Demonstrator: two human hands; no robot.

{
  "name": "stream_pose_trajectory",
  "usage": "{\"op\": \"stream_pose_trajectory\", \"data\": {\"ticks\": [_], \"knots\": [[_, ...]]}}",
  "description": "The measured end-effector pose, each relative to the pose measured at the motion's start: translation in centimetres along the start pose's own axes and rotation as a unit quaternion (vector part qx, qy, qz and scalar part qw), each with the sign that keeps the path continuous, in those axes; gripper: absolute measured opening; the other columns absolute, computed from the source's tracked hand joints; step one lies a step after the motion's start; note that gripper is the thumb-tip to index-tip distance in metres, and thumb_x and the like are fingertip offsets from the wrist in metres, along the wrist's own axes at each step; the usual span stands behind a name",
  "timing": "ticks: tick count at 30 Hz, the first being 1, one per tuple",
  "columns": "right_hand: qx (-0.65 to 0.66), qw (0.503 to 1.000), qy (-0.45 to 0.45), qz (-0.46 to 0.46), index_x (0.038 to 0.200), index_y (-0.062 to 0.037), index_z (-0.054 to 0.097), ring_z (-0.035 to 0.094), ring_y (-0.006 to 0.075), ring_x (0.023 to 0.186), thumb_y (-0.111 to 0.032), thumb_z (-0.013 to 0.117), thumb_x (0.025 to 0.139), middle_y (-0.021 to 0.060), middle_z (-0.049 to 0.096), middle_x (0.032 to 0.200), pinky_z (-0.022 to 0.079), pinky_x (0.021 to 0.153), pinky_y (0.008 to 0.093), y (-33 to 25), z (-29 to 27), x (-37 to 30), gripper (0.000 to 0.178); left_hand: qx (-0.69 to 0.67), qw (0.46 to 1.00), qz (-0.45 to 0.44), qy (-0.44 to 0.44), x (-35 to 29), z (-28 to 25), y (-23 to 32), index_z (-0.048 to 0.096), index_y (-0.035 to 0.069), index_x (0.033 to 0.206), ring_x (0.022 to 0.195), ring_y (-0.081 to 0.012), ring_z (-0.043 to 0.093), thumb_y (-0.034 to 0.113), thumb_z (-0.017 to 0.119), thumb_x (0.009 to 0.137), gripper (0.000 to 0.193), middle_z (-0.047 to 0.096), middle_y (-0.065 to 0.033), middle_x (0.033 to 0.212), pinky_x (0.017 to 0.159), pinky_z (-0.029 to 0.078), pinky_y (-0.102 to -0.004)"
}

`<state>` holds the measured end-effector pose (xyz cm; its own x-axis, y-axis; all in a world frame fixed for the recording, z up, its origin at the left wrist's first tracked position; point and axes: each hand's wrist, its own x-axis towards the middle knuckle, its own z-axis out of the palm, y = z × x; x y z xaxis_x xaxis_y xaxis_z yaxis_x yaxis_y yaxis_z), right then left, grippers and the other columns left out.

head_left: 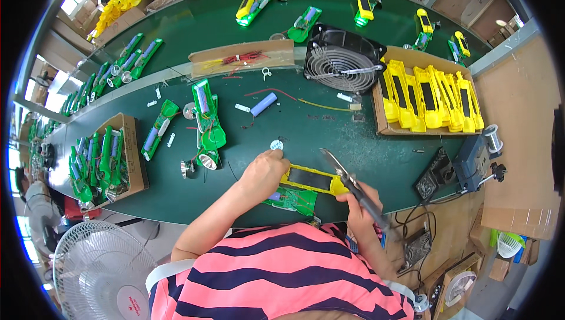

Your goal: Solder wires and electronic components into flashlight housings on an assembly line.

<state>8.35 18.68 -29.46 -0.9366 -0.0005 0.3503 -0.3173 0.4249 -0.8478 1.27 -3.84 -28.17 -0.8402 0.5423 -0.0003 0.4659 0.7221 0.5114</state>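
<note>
My left hand is closed at the left end of a yellow plastic casing with a dark rectangular panel. By its fingertips is a small round white disc; whether it is pinched or lying there, I cannot tell. My right hand grips a dark-handled tool with a pointed metal end, aimed up and left over the casing's right end. The right thumb is beside that end. Under the casing, close to my body, lies a green lamp housing with a circuit board and wires, partly covered.
A box of yellow casings stands right, beside a black fan. Left are a box of green housings and lamp assemblies. A blue battery cell and loose wires lie ahead. A soldering station sits at the right edge.
</note>
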Motion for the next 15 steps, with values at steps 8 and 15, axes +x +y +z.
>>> {"op": "stream_pose_trajectory", "data": {"ticks": [8, 15], "knots": [[-0.078, 0.996, -0.041, -0.024, 0.104, -0.0065, 0.051, 0.049, 0.0271, 0.108, -0.011, 0.070, 0.064, 0.0095, 0.058, 0.105, 0.026, 0.100, 0.0459, 0.9, -1.4, 0.1, 0.045, 0.035, 0.998, 0.035, 0.029, -0.4, 0.0, -0.1, 0.057, 0.002, 0.070, 0.077, -0.0305, 0.054, 0.000, 0.052, 0.063, 0.008, 0.053, -0.0150, 0.075, 0.068, 0.045, -0.0377], [-0.154, 0.985, -0.073, 0.009, 0.106, -0.0068, 0.054, 0.049, 0.0266, 0.107, -0.009, 0.070, 0.061, 0.0085, 0.053, 0.106, 0.025, 0.100, 0.0467, 1.2, -2.0, -0.9, 0.049, 0.065, 0.997, 0.019, 0.035, -0.4, -0.4, 0.3, 0.061, 0.004, 0.071, 0.074, -0.0269, 0.052, 0.007, 0.055, 0.067, 0.008, 0.052, -0.0121, 0.072, 0.065, 0.043, -0.0361]]}}
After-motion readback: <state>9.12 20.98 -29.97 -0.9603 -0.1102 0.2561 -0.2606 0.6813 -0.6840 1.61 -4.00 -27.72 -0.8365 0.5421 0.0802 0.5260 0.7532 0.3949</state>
